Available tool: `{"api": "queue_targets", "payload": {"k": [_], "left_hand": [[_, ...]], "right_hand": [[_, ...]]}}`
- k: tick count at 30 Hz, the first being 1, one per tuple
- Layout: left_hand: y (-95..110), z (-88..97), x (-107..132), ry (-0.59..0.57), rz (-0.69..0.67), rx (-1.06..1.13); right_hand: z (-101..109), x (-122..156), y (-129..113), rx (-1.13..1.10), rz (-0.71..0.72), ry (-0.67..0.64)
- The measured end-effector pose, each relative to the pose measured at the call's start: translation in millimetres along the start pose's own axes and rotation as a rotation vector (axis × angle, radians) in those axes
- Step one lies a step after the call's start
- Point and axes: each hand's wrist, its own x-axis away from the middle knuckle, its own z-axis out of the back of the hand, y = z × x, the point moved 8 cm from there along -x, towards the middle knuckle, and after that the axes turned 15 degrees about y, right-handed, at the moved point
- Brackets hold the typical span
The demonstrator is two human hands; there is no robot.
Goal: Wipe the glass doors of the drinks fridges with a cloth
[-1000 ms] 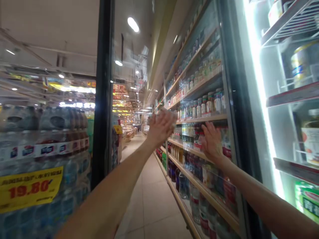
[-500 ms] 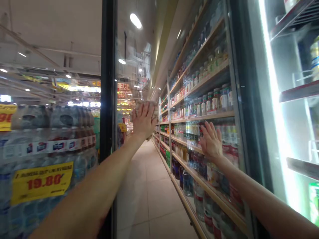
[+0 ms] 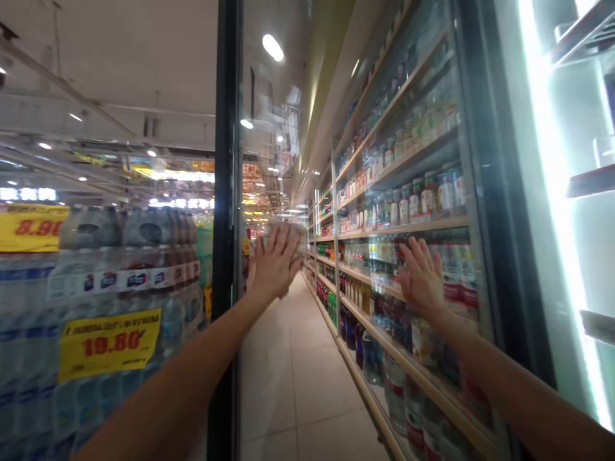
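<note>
My left hand [image 3: 275, 264] presses a pale cloth [image 3: 291, 232] flat against the glass door [image 3: 336, 384], with its fingers laid over the cloth. To its right, my right hand [image 3: 423, 278] rests on the same pane with fingers spread and nothing in it. Through the glass I see the tiled aisle and the long drink shelves [image 3: 408, 227]. The door's black frame [image 3: 225, 192] stands just left of my left hand.
Stacked packs of water bottles [image 3: 120, 282] with a yellow price tag [image 3: 109, 342] fill the left side. On the far right, the open cooler [image 3: 590, 186] shows a bright light strip [image 3: 552, 192] and wire shelves.
My left hand and the cloth have slid left and down across the glass. My right hand stays flat in about the same spot. The view has turned a little to the left.
</note>
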Motion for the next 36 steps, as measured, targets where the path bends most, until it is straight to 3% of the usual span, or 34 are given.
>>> {"api": "queue_targets", "payload": {"k": [3,4,5,6,9,10,11,12,15,17,19,22,23,25,28,30,31,34,35,36], "left_hand": [[45.0,9.2,39.1,-0.077,-0.487,0.200],[50.7,11.0,49.3,-0.100,-0.588,0.242],[47.2,10.7,52.2,-0.112,-0.598,0.242],[34.7,8.9,47.8,-0.104,-0.508,0.200],[-22.9,10.0,34.0,-0.025,-0.012,-0.013],[-29.8,12.0,38.6,-0.025,0.060,-0.044],[-25.5,13.9,46.9,-0.043,0.042,-0.035],[-10.8,16.6,58.5,-0.067,-0.058,0.014],[51.3,31.5,109.0,-0.129,-0.537,0.258],[68.6,38.0,127.5,-0.131,-0.694,0.351],[56.8,33.0,114.4,-0.105,-0.572,0.295],[15.6,22.2,81.7,-0.056,-0.164,0.083],[11.5,20.6,78.5,-0.057,-0.114,0.059],[28.9,20.1,83.2,-0.085,-0.245,0.137],[71.4,25.9,101.3,-0.132,-0.637,0.348],[76.2,22.4,88.7,-0.125,-0.647,0.353],[70.2,17.7,72.2,-0.104,-0.535,0.304],[43.5,5.0,29.5,-0.041,-0.035,0.099],[47.5,2.6,26.0,-0.041,0.027,0.083],[62.2,0.2,26.9,-0.055,-0.010,0.110]], "right_hand": [[-0.1,0.3,-0.1,0.002,-0.006,-0.015],[-0.5,0.7,0.1,0.003,-0.010,-0.022],[-1.0,1.1,0.6,0.004,-0.016,-0.028],[-1.1,1.4,1.1,0.004,-0.020,-0.027],[-0.7,1.7,2.0,0.002,-0.021,-0.012],[-0.5,1.6,1.9,-0.001,-0.019,-0.005],[-0.3,1.4,1.7,-0.004,-0.018,0.001],[-0.3,1.3,1.4,-0.007,-0.018,0.003],[-0.4,1.3,0.8,-0.018,-0.031,0.007],[-0.6,1.9,0.1,-0.021,-0.034,0.005],[-0.8,2.7,0.2,-0.019,-0.037,0.003],[-1.3,3.3,1.2,-0.012,-0.040,-0.005],[-1.6,3.2,1.6,-0.009,-0.042,-0.009],[-2.1,2.8,2.1,-0.003,-0.039,-0.014],[-2.2,3.3,2.8,0.006,-0.027,-0.027],[-1.7,5.6,2.6,0.004,-0.003,-0.044],[-1.0,7.3,2.3,0.002,0.009,-0.050],[2.8,13.8,0.6,-0.008,0.034,-0.059],[4.6,15.9,0.0,-0.010,0.032,-0.058],[6.5,17.8,-1.0,-0.014,0.028,-0.059]]}}
